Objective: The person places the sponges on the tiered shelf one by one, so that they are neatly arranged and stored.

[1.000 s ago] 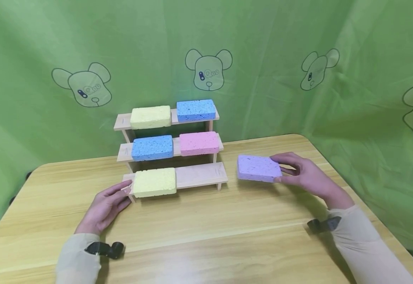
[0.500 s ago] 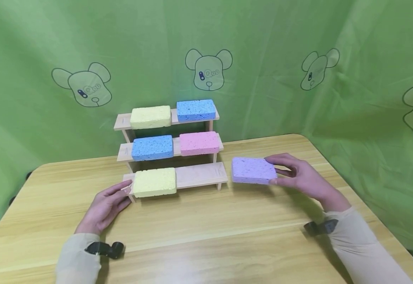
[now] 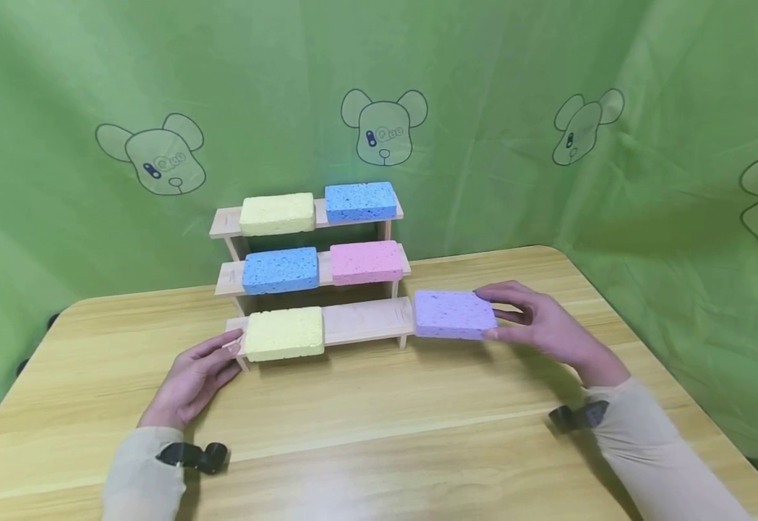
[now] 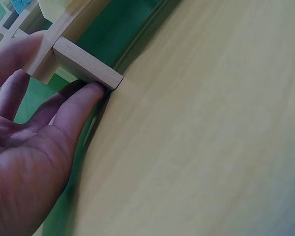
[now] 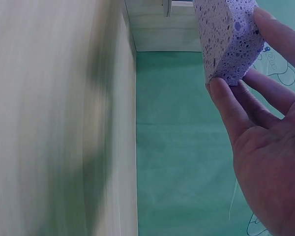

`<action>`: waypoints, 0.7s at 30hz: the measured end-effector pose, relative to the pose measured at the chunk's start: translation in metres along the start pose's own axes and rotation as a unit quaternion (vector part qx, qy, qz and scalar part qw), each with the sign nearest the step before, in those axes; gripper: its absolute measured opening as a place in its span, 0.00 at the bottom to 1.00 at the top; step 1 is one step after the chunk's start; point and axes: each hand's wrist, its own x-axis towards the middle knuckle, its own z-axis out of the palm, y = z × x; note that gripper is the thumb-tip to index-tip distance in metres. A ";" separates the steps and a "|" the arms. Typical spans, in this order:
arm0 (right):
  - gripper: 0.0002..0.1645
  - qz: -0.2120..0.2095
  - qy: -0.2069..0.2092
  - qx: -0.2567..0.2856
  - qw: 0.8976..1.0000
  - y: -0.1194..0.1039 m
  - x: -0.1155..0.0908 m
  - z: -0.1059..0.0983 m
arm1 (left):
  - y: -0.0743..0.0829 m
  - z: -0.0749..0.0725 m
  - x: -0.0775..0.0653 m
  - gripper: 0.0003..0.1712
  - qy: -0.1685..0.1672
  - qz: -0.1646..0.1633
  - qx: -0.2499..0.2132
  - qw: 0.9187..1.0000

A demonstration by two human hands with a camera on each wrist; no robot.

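My right hand (image 3: 538, 325) pinches a purple sponge (image 3: 453, 315) by its right end, thumb at the near side and fingers at the far side. The sponge is in the air, its left end beside the right end of the bottom step of a three-step wooden rack (image 3: 366, 320). At the rack's lower left corner, my left hand (image 3: 192, 380) holds the end of the bottom step. In the left wrist view its thumb lies on the board and its fingertips touch the leg (image 4: 88, 64). A yellow sponge (image 3: 284, 335) rests on that step's left part.
On the middle step sit a blue sponge (image 3: 280, 270) and a pink sponge (image 3: 366, 262). Another yellow sponge (image 3: 278, 214) and a second blue sponge (image 3: 360, 202) lie on the top step. Behind the wooden table (image 3: 379, 449) hangs a green curtain (image 3: 483, 145).
My right hand has carried the purple sponge leftward and slightly nearer, up to the right end of the bottom step. The left hand and the rack have stayed where they were.
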 end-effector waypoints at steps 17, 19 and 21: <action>0.35 -0.031 -0.009 0.003 0.999 -0.008 0.009 0.017 | 0.001 0.001 -0.002 0.13 0.004 -0.005 0.004 1.000; 0.35 -0.029 -0.011 0.004 0.999 -0.009 0.011 0.020 | 0.001 0.001 -0.002 0.13 0.005 -0.004 0.005 1.000; 0.35 -0.027 -0.011 0.007 1.000 -0.009 0.013 0.022 | 0.001 0.001 -0.002 0.13 0.005 -0.004 0.007 1.000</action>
